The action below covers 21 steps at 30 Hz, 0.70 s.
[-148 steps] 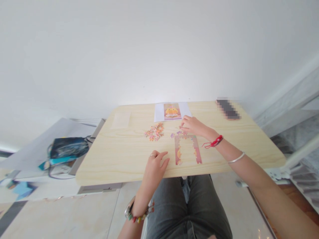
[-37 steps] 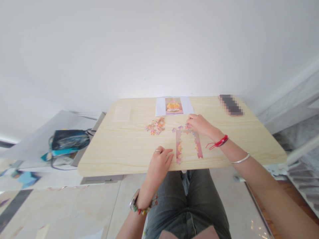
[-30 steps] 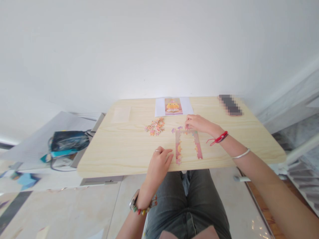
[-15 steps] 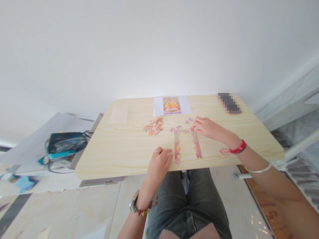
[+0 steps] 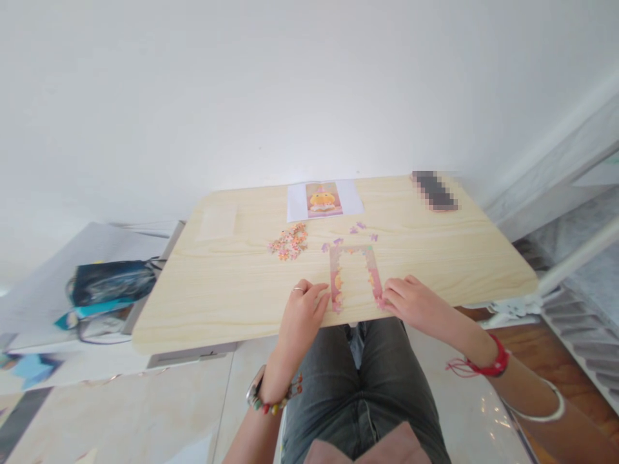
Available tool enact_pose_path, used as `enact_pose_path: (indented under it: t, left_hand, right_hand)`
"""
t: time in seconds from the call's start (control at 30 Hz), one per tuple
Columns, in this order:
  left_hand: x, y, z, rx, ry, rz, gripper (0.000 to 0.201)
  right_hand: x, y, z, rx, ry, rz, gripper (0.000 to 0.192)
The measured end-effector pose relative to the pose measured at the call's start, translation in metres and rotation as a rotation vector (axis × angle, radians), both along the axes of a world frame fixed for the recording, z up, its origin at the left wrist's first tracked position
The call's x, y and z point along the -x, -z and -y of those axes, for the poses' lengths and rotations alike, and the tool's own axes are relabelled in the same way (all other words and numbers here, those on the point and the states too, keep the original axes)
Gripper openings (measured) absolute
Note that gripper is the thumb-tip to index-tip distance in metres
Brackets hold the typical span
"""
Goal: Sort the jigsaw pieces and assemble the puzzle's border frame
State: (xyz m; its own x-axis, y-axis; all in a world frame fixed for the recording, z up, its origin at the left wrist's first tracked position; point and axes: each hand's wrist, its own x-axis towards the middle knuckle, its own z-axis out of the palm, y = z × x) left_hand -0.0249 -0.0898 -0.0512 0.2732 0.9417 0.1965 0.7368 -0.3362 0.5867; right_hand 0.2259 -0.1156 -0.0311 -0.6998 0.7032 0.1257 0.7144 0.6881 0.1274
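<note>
A partly joined jigsaw puzzle border (image 5: pixel 333 277), pink and yellow, lies on the table as three sides of a rectangle, with its near side open. My left hand (image 5: pixel 304 316) rests by the lower left strip, thumb and index finger apart, fingertips at its outer edge. At the lower right end of the border, my right hand (image 5: pixel 418 304) has its fingers bent together against the strip. Whether a loose piece is under those fingertips is hidden. Several loose purple puzzle pieces (image 5: pixel 358 227) lie just beyond the top strip. A heap of mixed puzzle pieces (image 5: pixel 289 242) sits farther left.
A printed sheet (image 5: pixel 297 203) with a yellow character picture lies at the back of the wooden table (image 5: pixel 232 290). A pixelated dark phone-like object (image 5: pixel 434 191) is at the back right. A pale, thin square (image 5: pixel 218 221) lies at left. Beyond the left edge is a dark bag (image 5: pixel 113 283).
My right hand has moved from the top right corner of the border down to its lower right end. A loose purple piece now shows near that corner. The left hand stays beside the left strip.
</note>
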Motion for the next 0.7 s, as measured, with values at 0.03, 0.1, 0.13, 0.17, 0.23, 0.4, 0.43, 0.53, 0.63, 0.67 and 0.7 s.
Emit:
enact_pose_path:
  t: [0.03,0.1,0.13,0.17,0.23,0.4,0.43,0.53,0.63,0.67,0.7]
  left_hand:
    - [0.0004,0.0002,0.0002,0.002,-0.004,-0.001,0.026]
    - [0.0009,0.0005,0.0006,-0.001,-0.008,-0.002,0.025]
    - [0.001,0.0006,0.0008,-0.006,-0.008,-0.003,0.025]
    - [0.0011,0.0006,0.0009,-0.01,-0.008,-0.002,0.025]
    - [0.0009,0.0004,0.001,-0.014,-0.007,-0.002,0.025]
    - [-0.0003,0.0005,0.0007,0.006,-0.008,-0.009,0.024]
    - [-0.0005,0.0007,0.0006,0.007,-0.007,-0.01,0.024]
    - [-0.0012,0.0011,0.0001,0.003,-0.005,-0.007,0.023]
    - [-0.0016,0.0013,0.0,0.003,0.002,-0.01,0.023]
    - [-0.0016,0.0013,0.0002,0.004,0.005,-0.012,0.023]
    - [-0.0016,0.0014,0.0004,0.004,0.005,-0.015,0.023]
  right_hand:
    - [0.0001,0.0004,-0.0001,0.0,0.004,-0.002,0.018]
    - [0.0005,0.0003,-0.0002,0.004,0.012,-0.009,0.017]
    - [0.0008,-0.0003,-0.0002,0.006,0.016,-0.012,0.017]
    - [0.0012,-0.0012,-0.0002,0.007,0.019,-0.016,0.017]
    - [0.0019,-0.0035,0.0002,0.008,0.027,-0.031,0.017]
    - [0.0024,-0.005,0.0019,0.021,0.027,-0.089,0.015]
    - [0.0023,-0.004,0.0023,0.019,0.02,-0.101,0.016]
    - [0.0022,0.0002,0.0034,0.007,0.014,-0.133,0.017]
    - [0.0026,0.003,0.005,0.002,0.015,-0.136,0.017]
    - [0.0027,0.0032,0.0057,0.001,0.014,-0.132,0.017]
    - [0.0027,0.0031,0.0064,0.002,0.014,-0.129,0.018]
